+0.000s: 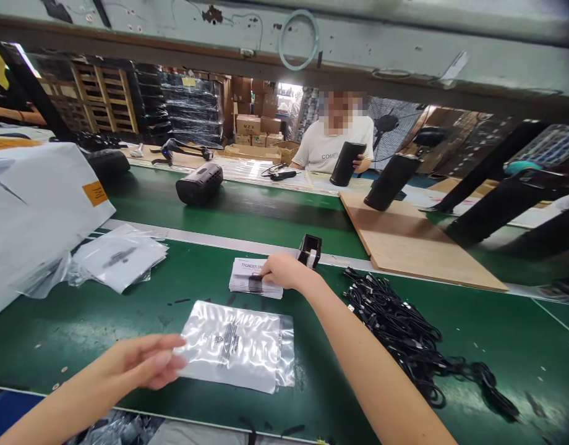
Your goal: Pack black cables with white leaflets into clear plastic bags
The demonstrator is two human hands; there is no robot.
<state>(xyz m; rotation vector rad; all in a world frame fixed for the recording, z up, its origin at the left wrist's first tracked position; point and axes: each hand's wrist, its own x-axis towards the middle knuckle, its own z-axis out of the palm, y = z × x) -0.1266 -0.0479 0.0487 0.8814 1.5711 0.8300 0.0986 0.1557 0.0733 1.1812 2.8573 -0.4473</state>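
My left hand (143,364) is open, its fingers stretched out at the left edge of a clear plastic bag (231,346) with dark print, which lies flat on the green work surface. Beyond the bag is a stack of printed booklets (247,281). My right hand (284,272) reaches over the stack's right side, fingers bent together on the top booklet; the fingertips are partly hidden. Just behind that hand stands a small black tape dispenser (310,250). To the right of my forearm lies a heap of black cables (391,315).
More clear bags (122,256) lie at the left, beside a big white sack (43,210). Behind are a dark cylindrical speaker (200,184) and a wooden board (419,241) bearing another black cylinder (391,182). A co-worker (312,145) across the table holds a black cylinder. A beam (219,37) crosses overhead.
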